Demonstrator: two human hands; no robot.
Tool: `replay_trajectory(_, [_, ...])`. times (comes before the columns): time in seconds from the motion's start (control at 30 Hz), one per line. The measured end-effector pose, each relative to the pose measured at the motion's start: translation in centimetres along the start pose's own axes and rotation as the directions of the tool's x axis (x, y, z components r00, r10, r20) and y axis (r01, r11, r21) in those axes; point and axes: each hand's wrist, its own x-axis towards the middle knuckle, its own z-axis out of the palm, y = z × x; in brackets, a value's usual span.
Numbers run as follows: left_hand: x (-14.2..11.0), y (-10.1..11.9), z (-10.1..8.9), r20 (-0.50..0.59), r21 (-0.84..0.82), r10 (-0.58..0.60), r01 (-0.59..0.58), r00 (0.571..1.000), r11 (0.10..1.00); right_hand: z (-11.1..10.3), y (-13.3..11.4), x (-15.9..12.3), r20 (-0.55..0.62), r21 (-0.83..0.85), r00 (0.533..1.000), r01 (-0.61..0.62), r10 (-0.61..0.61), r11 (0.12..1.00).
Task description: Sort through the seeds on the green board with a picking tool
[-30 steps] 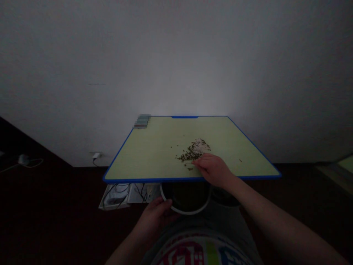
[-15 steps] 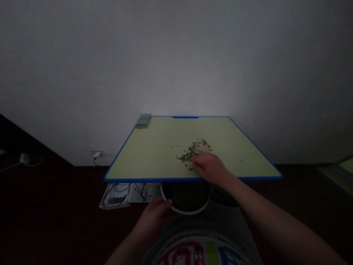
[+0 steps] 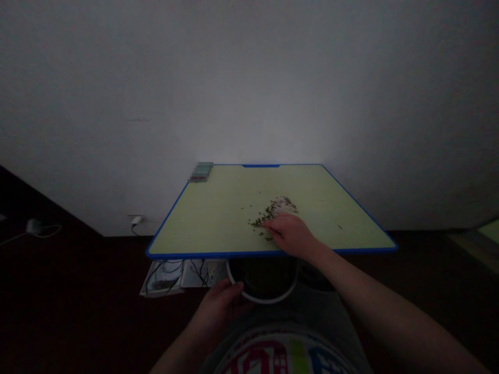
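My left hand [image 3: 225, 299] grips the left rim of a round bowl [image 3: 268, 301] with a pale edge, thumb over the rim. The bowl sits just below the table's front edge, over my lap, and its inside is too dark to make out. My right hand [image 3: 290, 235] rests low over the table [image 3: 202, 218], fingertips pinched together among small dark green beans [image 3: 268, 210]. What lies between those fingertips, if anything, is too small to tell. A patch of white grains [image 3: 283, 204] mixed with beans lies just beyond my knuckles.
Trays [image 3: 161, 285] with cables stand below the table's left front. A blurred-out object [image 3: 201, 172] occupies the far left corner. A thin brown scrap [image 3: 340, 227] lies on the right side. The wall [image 3: 257, 104] rises behind, with a plug [image 3: 136, 221] at left.
My right fingertips have shifted slightly left among the beans, and a few beans near them have moved left. My left hand and the bowl stay in place.
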Motion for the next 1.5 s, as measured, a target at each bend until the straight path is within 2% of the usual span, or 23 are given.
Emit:
replay_trajectory(0.2, [0.1, -0.1, -0.2, 0.000, -0.015, -0.003, 0.003, 1.000, 1.000, -0.5, -0.3, -0.1, 0.036, 0.097, 0.992, 0.114, -0.118, 0.989])
replay_trajectory(0.33, [-0.1, 0.1, 0.2, 0.009, -0.024, -0.002, 0.002, 1.000, 1.000, -1.2, -0.3, -0.9, 0.067, 0.101, 0.989, 0.122, -0.129, 0.987])
replay_trajectory(0.43, [-0.2, 0.2, 0.3, -0.004, -0.029, -0.004, 0.004, 1.000, 1.000, -1.5, 0.1, -1.3, 0.055, 0.085, 0.996, 0.067, -0.072, 0.994])
replay_trajectory(0.53, [-0.2, 0.1, 0.1, -0.013, -0.018, -0.008, 0.008, 1.000, 1.000, -1.8, 1.0, -1.4, 0.022, 0.107, 0.997, -0.070, 0.068, 0.992])
replay_trajectory(0.63, [0.0, 0.0, -0.1, -0.023, 0.005, 0.000, 0.000, 1.000, 1.000, -1.9, 1.7, -1.2, 0.053, 0.170, 0.976, -0.216, 0.210, 0.961])
replay_trajectory(0.73, [0.2, -0.1, -0.3, -0.025, 0.016, 0.003, -0.003, 1.000, 1.000, -1.9, 1.9, -0.9, 0.087, 0.207, 0.963, -0.269, 0.256, 0.941])
replay_trajectory(0.87, [0.2, -0.2, -0.1, 0.000, -0.012, -0.016, 0.016, 1.000, 1.000, -1.5, 1.2, -0.1, 0.095, 0.198, 0.966, -0.257, 0.242, 0.946])
replay_trajectory(1.13, [0.3, -0.2, -0.4, 0.007, -0.009, -0.007, 0.007, 1.000, 1.000, -1.2, -0.3, 1.4, 0.191, 0.268, 0.975, -0.161, 0.112, 0.950])
replay_trajectory(1.3, [0.4, -0.2, -0.4, -0.010, 0.009, 0.000, 0.000, 1.000, 1.000, -0.9, -0.3, 0.8, 0.267, 0.381, 0.959, -0.200, 0.100, 0.903])
replay_trajectory(1.5, [0.1, 0.0, -0.2, -0.012, -0.008, -0.007, 0.007, 1.000, 1.000, -0.7, -0.2, 0.3, 0.291, 0.458, 0.946, -0.267, 0.141, 0.848])
